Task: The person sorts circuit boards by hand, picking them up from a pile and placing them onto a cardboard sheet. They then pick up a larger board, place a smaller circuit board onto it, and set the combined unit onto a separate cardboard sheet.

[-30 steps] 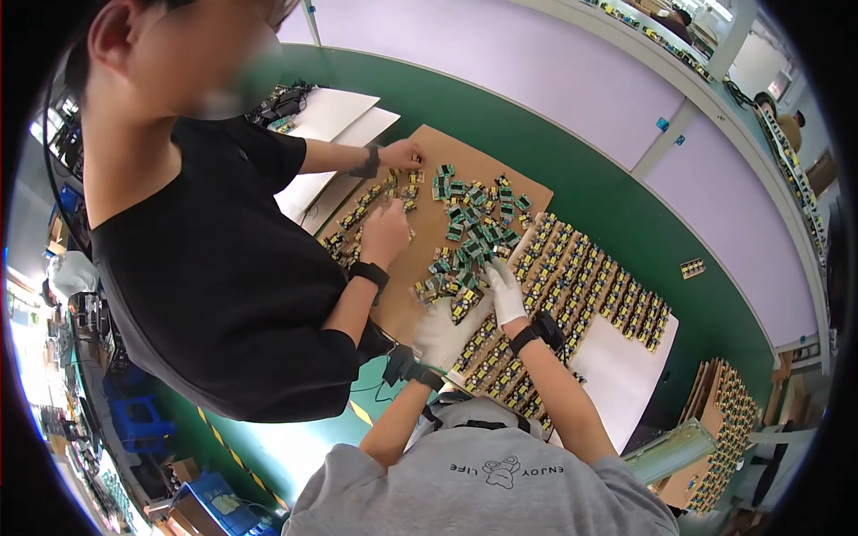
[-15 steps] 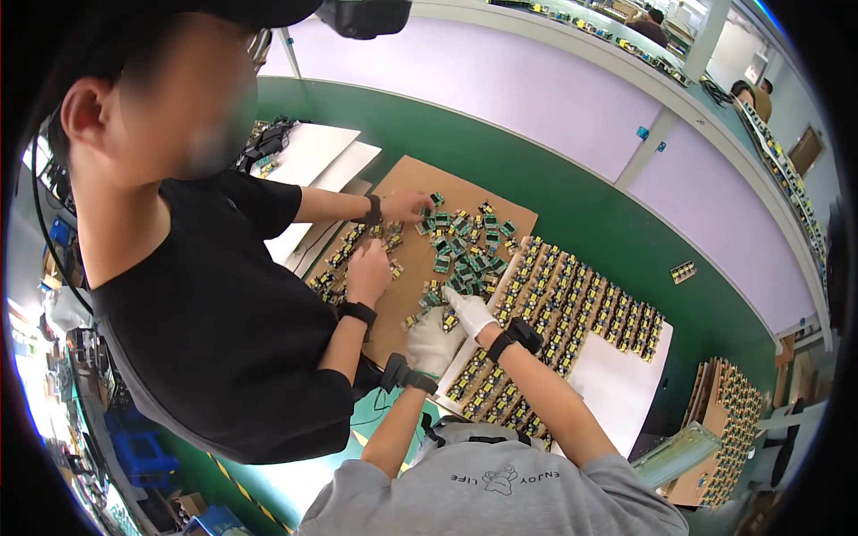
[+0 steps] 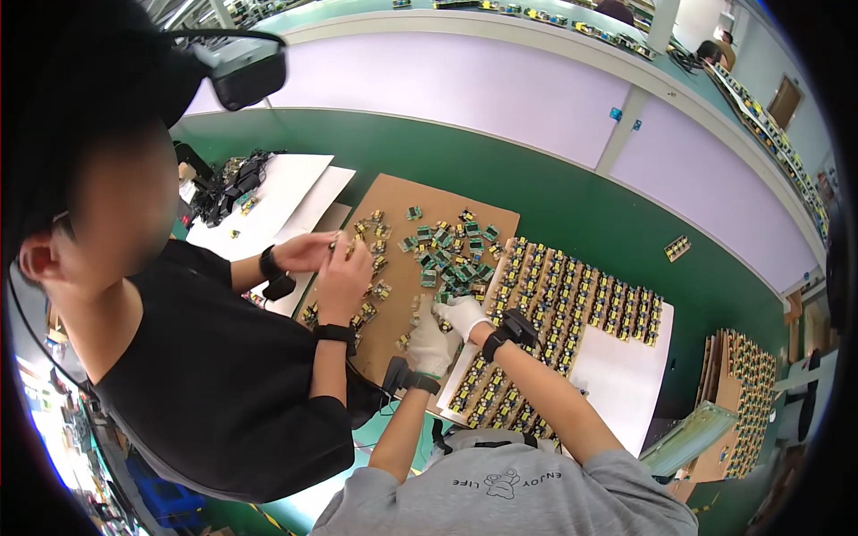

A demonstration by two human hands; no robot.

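Note:
Both my hands wear white gloves at the near edge of a loose heap of small green circuit boards point(image 3: 460, 259) on a brown cardboard sheet point(image 3: 393, 192). My left hand point(image 3: 429, 348) points away from me with one finger stretched toward the heap and the others curled; a small yellow-topped board lies against it, and its grip is partly hidden. Close beside it, my right hand point(image 3: 463, 315) is closed, fingertips bent down among the nearest boards. What it pinches cannot be made out. Under my right forearm are rows of yellow-and-black boards point(image 3: 536, 304) on a white sheet point(image 3: 617, 384).
At my left stands a co-worker in a black shirt point(image 3: 223, 384), bare hands point(image 3: 335, 263) together over more loose boards. White sheets point(image 3: 268, 210) with black cables lie beyond. A strip of boards point(image 3: 677, 248) rests on the green surface. Stacked board panels point(image 3: 751, 384) stand at right.
My right hand has drawn back slightly from the heap, and a left finger now reaches farther forward. The co-worker's hands left the boards and came together. The whole view has shifted a little.

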